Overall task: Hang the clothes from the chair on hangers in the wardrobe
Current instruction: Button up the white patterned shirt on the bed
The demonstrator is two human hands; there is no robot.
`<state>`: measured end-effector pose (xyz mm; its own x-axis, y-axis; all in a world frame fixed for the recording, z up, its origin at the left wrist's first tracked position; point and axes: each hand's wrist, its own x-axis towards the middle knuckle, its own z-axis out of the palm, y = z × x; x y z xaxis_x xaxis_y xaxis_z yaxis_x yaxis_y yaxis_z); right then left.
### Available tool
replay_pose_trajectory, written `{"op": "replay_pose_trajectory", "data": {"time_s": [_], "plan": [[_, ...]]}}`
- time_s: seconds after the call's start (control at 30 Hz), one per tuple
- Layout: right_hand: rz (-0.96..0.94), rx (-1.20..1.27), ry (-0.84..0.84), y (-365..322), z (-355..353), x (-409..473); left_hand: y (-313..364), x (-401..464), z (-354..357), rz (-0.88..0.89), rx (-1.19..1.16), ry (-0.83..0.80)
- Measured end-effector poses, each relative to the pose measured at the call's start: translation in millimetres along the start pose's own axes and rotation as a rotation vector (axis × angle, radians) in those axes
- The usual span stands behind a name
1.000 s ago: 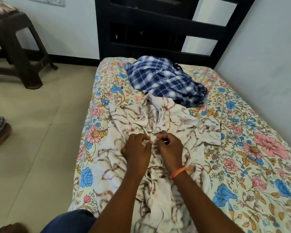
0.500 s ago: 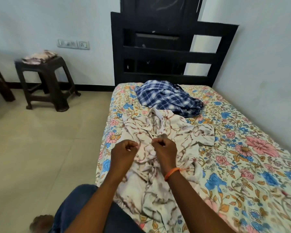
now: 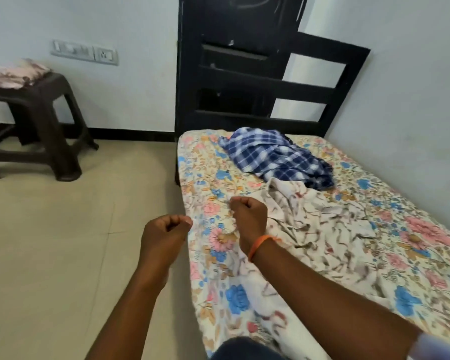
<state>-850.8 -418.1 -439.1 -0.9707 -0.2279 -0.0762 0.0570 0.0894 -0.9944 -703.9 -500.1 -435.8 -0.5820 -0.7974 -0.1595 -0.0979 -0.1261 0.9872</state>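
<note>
So the cream printed shirt [image 3: 309, 219] is lying crumpled on the bed [image 3: 413, 255], stretching away to the right of both hands, blue checked shirt [image 3: 276, 157] just past it. Right hand [image 3: 248, 216] is closer, hanging at its left edge. Left hand [image 3: 164, 235] is out over the floor [image 3: 50, 242]. Both are curled into loose fists, apart, gripping nothing far as I can see.

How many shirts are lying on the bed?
2. A blue checked shirt lies bunched near the dark headboard. A white shirt with brown streaks is spread just in front of it, on the flowery bedsheet. More could hide under the folds.
</note>
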Motion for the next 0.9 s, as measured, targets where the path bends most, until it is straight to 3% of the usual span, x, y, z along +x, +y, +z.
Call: {"op": "replay_pose_trajectory", "data": {"time_s": [0.17, 0.43, 0.6, 0.77, 0.9], "plan": [[0.123, 0.106, 0.132, -80.7, 33.4, 8.8, 79.4, 37.8, -15.4, -0.073, 0.023, 0.011], [0.262, 0.188, 0.39, -301.6, -55.5, 0.0, 305.7, 4.2, 39.7, -0.184, 0.162, -0.231], [0.218, 0.194, 0.453, -429.3, -102.8, -6.0, 434.3, -27.4, 73.3, -0.192, 0.169, -0.305], [0.185, 0.249, 0.54, -486.6, -140.5, -26.8, 489.8, -48.6, 94.6, -0.169, 0.183, -0.383], [0.221, 0.322, 0.668, -499.1, -170.6, -63.0, 506.2, -64.9, 114.4, -0.123, 0.203, -0.546]]}}
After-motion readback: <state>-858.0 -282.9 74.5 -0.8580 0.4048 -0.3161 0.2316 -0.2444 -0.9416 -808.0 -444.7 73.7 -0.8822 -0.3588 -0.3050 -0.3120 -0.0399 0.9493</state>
